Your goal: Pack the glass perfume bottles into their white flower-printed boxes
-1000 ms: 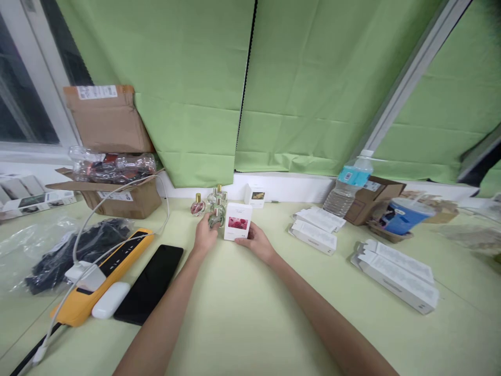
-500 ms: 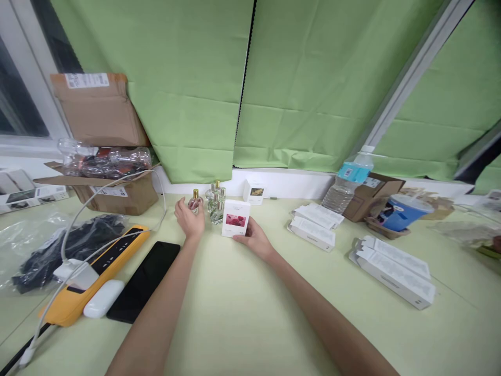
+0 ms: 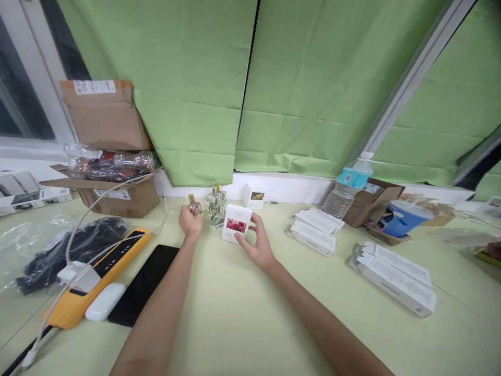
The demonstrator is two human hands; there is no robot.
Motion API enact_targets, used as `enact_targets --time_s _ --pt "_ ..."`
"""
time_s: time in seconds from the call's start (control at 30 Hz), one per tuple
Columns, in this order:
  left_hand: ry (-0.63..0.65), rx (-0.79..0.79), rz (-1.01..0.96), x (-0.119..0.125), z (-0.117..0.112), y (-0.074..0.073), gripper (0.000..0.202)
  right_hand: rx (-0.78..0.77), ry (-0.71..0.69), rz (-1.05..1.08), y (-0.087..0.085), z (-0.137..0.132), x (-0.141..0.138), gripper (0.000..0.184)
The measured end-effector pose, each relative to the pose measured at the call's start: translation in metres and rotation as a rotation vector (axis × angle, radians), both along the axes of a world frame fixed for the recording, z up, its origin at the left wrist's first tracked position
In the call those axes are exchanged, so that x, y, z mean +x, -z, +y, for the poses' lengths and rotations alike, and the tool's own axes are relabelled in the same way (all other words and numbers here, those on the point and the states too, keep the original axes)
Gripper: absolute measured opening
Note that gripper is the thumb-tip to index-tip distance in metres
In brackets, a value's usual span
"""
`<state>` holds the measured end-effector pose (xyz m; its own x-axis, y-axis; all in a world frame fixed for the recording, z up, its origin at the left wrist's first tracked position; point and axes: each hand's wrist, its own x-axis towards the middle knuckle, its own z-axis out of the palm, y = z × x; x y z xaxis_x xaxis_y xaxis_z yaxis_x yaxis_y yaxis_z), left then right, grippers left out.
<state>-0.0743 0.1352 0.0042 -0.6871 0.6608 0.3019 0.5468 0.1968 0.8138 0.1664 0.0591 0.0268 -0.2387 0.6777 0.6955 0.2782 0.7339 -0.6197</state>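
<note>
My left hand [image 3: 190, 221] is closed round a small round glass perfume bottle [image 3: 193, 206] with a gold cap, lifted a little off the pale green table [image 3: 242, 313]. My right hand [image 3: 258, 244] grips a small white box [image 3: 236, 223] with a pink flower picture, tilted slightly. Between the two hands stand several clear perfume bottles [image 3: 217, 204] with gold caps. A second small white box [image 3: 254, 196] stands behind them by the wall.
At the left lie a black phone [image 3: 144, 284], a yellow power strip [image 3: 96, 274] with a white charger and cable, a white case [image 3: 105, 308], a plastic bag and open cardboard boxes [image 3: 113, 193]. At the right lie flat white cartons [image 3: 395, 277], a water bottle [image 3: 346, 190] and a blue cup [image 3: 399, 219].
My left hand moved from the clear bottles to the round bottle on the left and closed on it, lifting it. My right hand tilted the white box and took hold of it more fully.
</note>
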Motion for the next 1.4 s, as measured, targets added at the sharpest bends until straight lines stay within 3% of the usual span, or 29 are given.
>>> enact_targets --time_s 0.2,0.33,0.43,0.53,0.63,0.7,0.77,0.93,1.0,1.1,1.23,1.4 --pt "0.054 -0.036 0.104 0.007 -0.018 -0.009 0.032 0.161 0.055 -0.234 -0.001 -0.001 0.001 0.050" --pt "0.150 -0.101 0.157 0.006 -0.027 -0.024 0.019 0.152 0.128 -0.348 0.002 -0.003 -0.001 0.035" --pt "0.189 -0.079 0.127 0.000 -0.027 -0.044 0.014 0.183 0.178 -0.449 0.008 -0.004 -0.004 0.029" --pt "0.291 0.026 0.065 0.000 -0.029 -0.081 0.024 0.241 0.238 -0.552 0.016 -0.002 -0.007 0.032" --pt "0.710 0.366 -0.200 0.012 -0.046 -0.129 0.035 0.243 0.310 -0.576 0.021 0.000 -0.009 0.041" --pt "1.012 0.385 -0.281 0.025 -0.064 -0.154 0.040 0.210 0.331 -0.559 0.022 0.000 -0.009 0.048" --pt "1.207 0.314 -0.268 0.040 -0.080 -0.167 0.041 0.165 0.333 -0.536 0.021 -0.001 -0.008 0.053" --pt "1.222 0.176 -0.116 0.064 -0.088 -0.157 0.032 0.137 0.373 -0.550 0.020 -0.003 -0.007 0.045" --pt "1.233 0.139 -0.084 0.063 -0.085 -0.153 0.034 0.172 0.372 -0.603 0.019 -0.003 -0.008 0.037" --pt "1.307 0.072 -0.035 0.055 -0.089 -0.159 0.036 0.210 0.320 -0.678 0.013 -0.006 -0.007 0.032" --pt "1.395 -0.075 -0.062 0.041 -0.100 -0.169 0.034 0.158 0.230 -0.642 0.004 -0.009 -0.005 0.039" --pt "1.401 -0.280 -0.115 0.035 -0.098 -0.161 0.033 0.069 0.233 -0.532 0.013 -0.003 -0.002 0.056"
